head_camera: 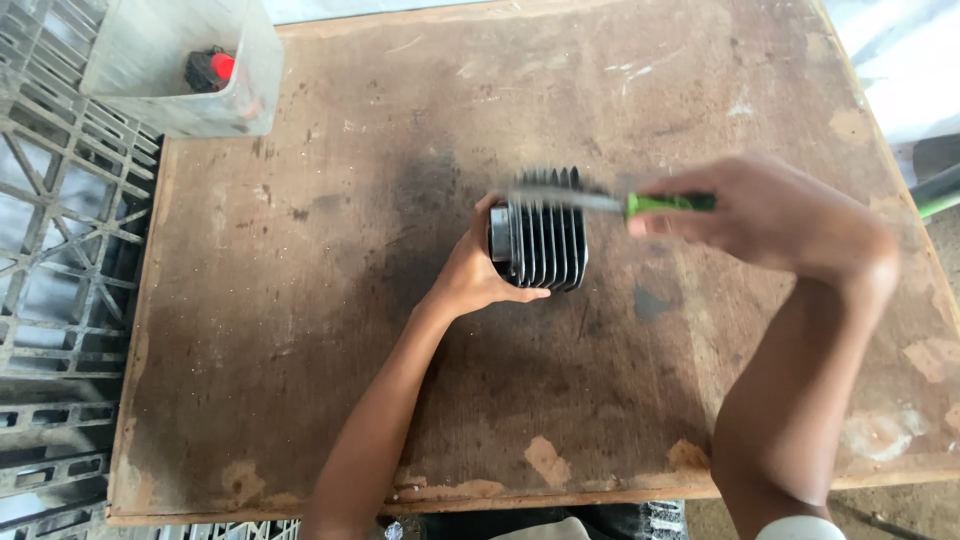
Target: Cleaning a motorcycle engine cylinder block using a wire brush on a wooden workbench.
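Head view: finned metal cylinder (pixel 545 243) in left hand (pixel 470 275), right hand (pixel 770 215) gripping green-handled screwdriver (pixel 620 203) across its top.

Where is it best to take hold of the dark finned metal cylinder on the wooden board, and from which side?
Probably the dark finned metal cylinder is best gripped by its smooth left end, from the left, as the left hand does: the thin fins elsewhere look awkward to grip.

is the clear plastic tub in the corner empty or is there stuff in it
Not empty. The clear plastic tub at the worn wooden table's far left corner holds a small black item with a red cap; nothing else shows inside.
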